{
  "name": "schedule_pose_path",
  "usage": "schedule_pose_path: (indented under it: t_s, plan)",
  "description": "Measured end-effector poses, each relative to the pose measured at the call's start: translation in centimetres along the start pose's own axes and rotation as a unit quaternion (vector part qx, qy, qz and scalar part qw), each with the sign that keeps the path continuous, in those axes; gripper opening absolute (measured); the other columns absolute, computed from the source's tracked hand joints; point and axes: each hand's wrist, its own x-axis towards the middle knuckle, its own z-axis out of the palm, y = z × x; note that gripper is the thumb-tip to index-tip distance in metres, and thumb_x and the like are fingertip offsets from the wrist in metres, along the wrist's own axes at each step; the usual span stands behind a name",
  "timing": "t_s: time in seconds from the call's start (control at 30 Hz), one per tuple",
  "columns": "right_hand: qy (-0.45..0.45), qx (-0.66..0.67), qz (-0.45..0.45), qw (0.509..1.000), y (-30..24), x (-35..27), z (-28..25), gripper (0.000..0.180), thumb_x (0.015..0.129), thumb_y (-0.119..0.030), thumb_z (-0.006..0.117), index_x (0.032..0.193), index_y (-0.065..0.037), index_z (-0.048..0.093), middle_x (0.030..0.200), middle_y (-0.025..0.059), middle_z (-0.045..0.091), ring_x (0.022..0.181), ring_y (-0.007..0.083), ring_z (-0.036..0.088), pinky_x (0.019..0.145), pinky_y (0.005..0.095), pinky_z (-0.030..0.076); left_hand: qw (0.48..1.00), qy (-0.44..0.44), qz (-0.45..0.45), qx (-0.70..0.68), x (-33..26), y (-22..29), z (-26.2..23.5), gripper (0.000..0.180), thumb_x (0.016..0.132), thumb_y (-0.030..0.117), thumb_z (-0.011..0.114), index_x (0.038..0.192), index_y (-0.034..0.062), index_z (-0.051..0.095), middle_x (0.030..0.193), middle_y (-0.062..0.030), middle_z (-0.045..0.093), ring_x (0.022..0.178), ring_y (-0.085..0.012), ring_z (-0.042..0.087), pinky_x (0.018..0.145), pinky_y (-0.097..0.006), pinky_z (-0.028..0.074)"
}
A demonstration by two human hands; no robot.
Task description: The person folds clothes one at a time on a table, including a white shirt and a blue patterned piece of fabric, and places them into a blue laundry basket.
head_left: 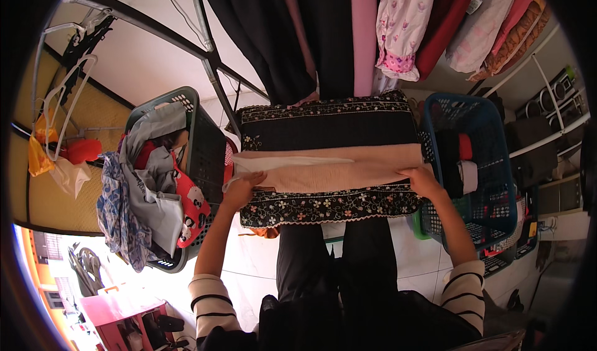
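A long strip of peach-coloured folded fabric (329, 173) lies across a raised surface draped in a black cloth with flowered, scallop-edged borders (323, 129), in front of the person's knees. The person's left hand (243, 188) is clamped on the strip's left end, a bit of fabric showing beyond the fingers; the right hand (421, 182) pinches the opposite end near its lower corner — the two hands well apart, with the strip spread between them. A paler band shows along the left half of the strip, where the layers overlap. To the left stands a dark green plastic basket with a slotted rim (198, 158), heaped with a crumpled grey garment (149, 192), a blue-and-white patterned cloth (124, 217) and a red cloth with black-and-white figures (194, 209), all spilling over its side. To the right is a dark blue perforated plastic basket (488, 183) holding black, red and whitish textiles. Beyond the draped surface hang several garments — black, pink, dark red, and a white printed sleeve with a pink cuff (401, 37).
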Motion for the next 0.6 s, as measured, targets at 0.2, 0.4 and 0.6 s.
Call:
schedule_pose_path:
  t_s: [0.2,0.4,0.6]
  plan:
    - [0.017,0.136,0.032,0.99,4.1,2.2,-1.7,0.02,0.078,0.002,0.055,0.097,0.001,0.056,0.084,0.0204,0.06,0.079,0.0303,0.06,0.071,0.0355,0.046,0.968,-0.128,-0.104,-0.189,2.4,-5.0,-2.7,0.042,0.07,-0.005,0.049,0.11,0.0022,0.061,0.097,-0.0163,0.065,0.09,-0.0251,0.063,0.079,-0.033,0.048]
    - [0.062,0.126,0.109,0.984,5.8,6.0,-1.7,0.013,0.084,-0.008,0.058,0.091,0.001,0.052,0.072,0.0169,0.055,0.067,0.0282,0.057,0.065,0.035,0.044,0.945,-0.136,-0.228,-0.189,5.5,-8.6,-3.6,0.03,0.078,0.009,0.055,0.106,0.0005,0.062,0.088,-0.0128,0.065,0.083,-0.0177,0.061,0.076,-0.032,0.048]
    - [0.036,-0.012,0.148,0.988,4.8,6.9,-1.2,0.022,0.079,-0.01,0.063,0.099,-0.005,0.057,0.099,0.0151,0.057,0.094,0.029,0.058,0.082,0.0455,0.043,0.94,-0.16,-0.282,-0.105,5.7,-11.5,-2.9,0.035,0.076,0.016,0.06,0.108,0.001,0.059,0.09,-0.0152,0.065,0.086,-0.028,0.063,0.078,-0.038,0.048]
